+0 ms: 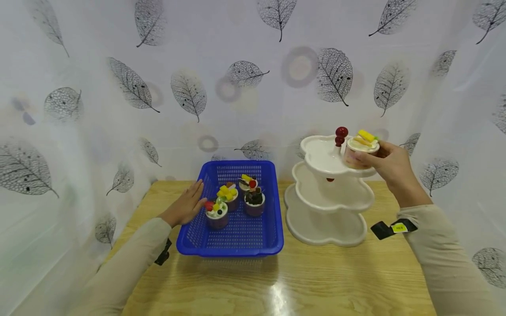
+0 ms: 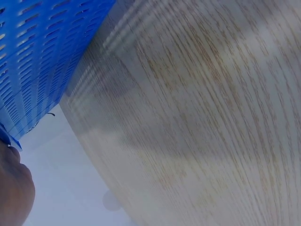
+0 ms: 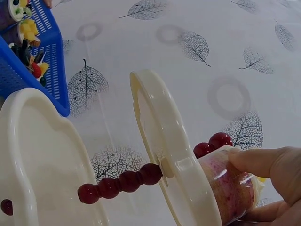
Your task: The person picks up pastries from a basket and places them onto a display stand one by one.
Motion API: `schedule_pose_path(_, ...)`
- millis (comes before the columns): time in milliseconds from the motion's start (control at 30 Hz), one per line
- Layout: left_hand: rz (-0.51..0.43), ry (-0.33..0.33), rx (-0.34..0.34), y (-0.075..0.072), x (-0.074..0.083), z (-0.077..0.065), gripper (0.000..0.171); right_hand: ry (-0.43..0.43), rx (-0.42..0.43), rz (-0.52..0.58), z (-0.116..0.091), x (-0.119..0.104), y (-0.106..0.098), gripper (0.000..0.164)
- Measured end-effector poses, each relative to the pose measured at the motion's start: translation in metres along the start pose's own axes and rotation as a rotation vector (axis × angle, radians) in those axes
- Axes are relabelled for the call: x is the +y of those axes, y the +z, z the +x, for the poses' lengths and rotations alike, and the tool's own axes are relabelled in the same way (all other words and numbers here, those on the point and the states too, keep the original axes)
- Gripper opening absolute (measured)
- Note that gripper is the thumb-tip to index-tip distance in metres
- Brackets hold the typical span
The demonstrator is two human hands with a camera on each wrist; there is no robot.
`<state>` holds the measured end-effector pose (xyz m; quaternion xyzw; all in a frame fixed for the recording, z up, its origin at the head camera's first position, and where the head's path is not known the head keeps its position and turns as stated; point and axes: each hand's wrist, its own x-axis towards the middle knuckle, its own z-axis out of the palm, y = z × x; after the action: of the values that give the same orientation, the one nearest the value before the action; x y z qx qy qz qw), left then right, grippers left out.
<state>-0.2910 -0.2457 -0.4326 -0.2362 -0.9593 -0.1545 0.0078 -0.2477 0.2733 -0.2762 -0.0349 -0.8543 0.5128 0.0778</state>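
My right hand (image 1: 389,164) grips a dessert cup (image 1: 357,153) with white cream and yellow fruit pieces on top. Its base is right at the top tier of a white three-tier stand (image 1: 324,158), beside the red beaded knob (image 1: 341,134). In the right wrist view, the thumb and fingers wrap the pinkish side of the cup (image 3: 228,188). On the left, my left hand (image 1: 186,204) rests with straight fingers on the left rim of a blue basket (image 1: 233,241). Several dessert cups stand inside it, among them one with strawberry and kiwi (image 1: 216,215) and one with dark topping (image 1: 254,204).
Basket and stand sit side by side on a wooden table (image 1: 237,289). The stand's middle tier (image 1: 336,193) and bottom tier (image 1: 324,228) hold no cups. Behind the table hangs a white curtain (image 1: 245,114) printed with dark leaves.
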Motion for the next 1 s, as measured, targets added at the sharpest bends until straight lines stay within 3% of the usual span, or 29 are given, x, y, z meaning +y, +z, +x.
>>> schedule_pose_path(400,0.006,0.007,-0.012,0.003,-0.006,0.003,0.061,-0.001,-0.021,-0.036,0.000,-0.001,-0.001,0.090)
schedule_pose_path(800,0.017,-0.012,-0.012,-0.001,0.001,0.001,0.058,-0.013,-0.018,-0.039,-0.004,-0.004,-0.001,0.091)
schedule_pose_path(1000,0.012,0.000,-0.012,0.001,-0.002,0.001,0.060,-0.030,0.105,-0.015,-0.017,-0.021,0.003,0.102)
